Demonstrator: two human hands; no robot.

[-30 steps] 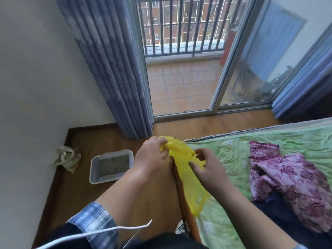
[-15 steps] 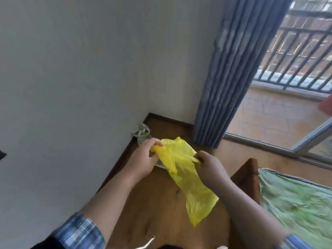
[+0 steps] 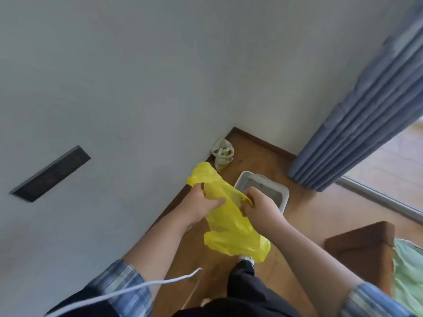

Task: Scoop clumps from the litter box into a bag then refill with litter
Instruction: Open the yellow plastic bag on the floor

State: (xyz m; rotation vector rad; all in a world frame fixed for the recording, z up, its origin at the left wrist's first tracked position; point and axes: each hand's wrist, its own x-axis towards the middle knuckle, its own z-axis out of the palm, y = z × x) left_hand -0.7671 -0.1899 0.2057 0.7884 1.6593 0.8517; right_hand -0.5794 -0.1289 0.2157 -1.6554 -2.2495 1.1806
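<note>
Litter box [image 3: 258, 178] has come into view behind the yellow bag [image 3: 229, 227]; I see left hand [image 3: 199, 209] and right hand [image 3: 263, 209] both clutching the bag

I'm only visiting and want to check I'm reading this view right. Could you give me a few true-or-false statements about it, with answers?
1. The left hand and the right hand both grip the yellow plastic bag. True.
2. The litter box stands on the bed. False: it stands on the wooden floor.
3. A small filled bag sits in the floor corner against the wall. True.
4. The curtain is red. False: it is blue-grey.
</note>
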